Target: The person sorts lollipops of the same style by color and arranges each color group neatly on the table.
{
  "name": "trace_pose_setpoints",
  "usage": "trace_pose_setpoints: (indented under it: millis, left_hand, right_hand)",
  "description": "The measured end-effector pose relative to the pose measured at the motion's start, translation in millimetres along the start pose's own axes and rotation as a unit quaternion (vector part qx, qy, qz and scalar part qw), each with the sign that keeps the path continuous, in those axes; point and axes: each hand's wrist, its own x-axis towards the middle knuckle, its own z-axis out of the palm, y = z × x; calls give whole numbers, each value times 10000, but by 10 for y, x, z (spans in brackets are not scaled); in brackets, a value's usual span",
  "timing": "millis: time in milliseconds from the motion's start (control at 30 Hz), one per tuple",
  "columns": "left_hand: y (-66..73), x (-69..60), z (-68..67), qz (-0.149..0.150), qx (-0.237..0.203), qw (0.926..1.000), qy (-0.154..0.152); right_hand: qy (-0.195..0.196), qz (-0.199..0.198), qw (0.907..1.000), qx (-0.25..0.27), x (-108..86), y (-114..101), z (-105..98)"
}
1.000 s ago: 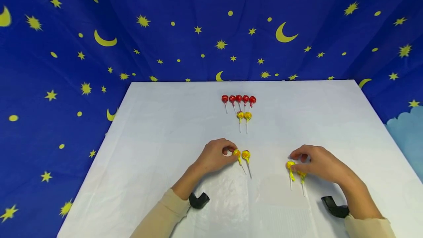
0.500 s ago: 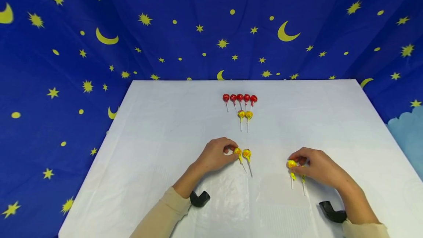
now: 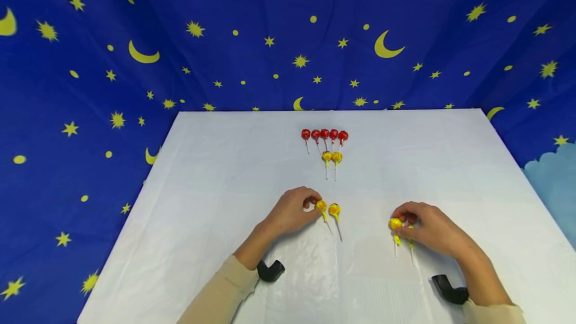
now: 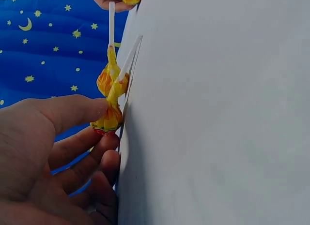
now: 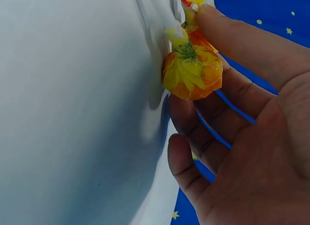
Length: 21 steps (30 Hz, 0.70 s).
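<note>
My left hand pinches the head of a yellow lollipop between thumb and fingers, its white stick tilted up off the table in the left wrist view. A second yellow lollipop lies just right of it. Further right, my right hand holds another yellow lollipop by its head, thumb on the near side. Beside that one, partly behind the thumb, is one more yellow lollipop with an orange patch, close to the curled fingers.
A row of several red lollipops lies at the back of the white table. Just below them are two yellow lollipops, sticks toward me. A blue cloth with yellow stars and moons hangs behind and at the sides.
My right thumb and fingers have closed round the left lollipop of the right pair. The left hand keeps its pinch almost unmoved.
</note>
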Motion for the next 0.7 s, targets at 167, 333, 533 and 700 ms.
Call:
trace_pose_setpoints:
  millis: [167, 333, 533, 700]
  left_hand:
    - [-10, 28, -34, -29, 6, 9999, -119]
    - [-31, 79, -104, -61, -29, 9998, -167]
    - [-53, 182, -227, -121, 62, 9999, -105]
    - [-36, 346, -342, -119, 471, 9988, -101]
  right_hand:
    - [32, -88, 9999, -66, -6, 11, 15]
    - [134, -248, 9995, -163, -1, 23, 26]
    - [103, -200, 9997, -137, -2, 19, 30]
    - [95, -155, 9998, -111, -4, 20, 23]
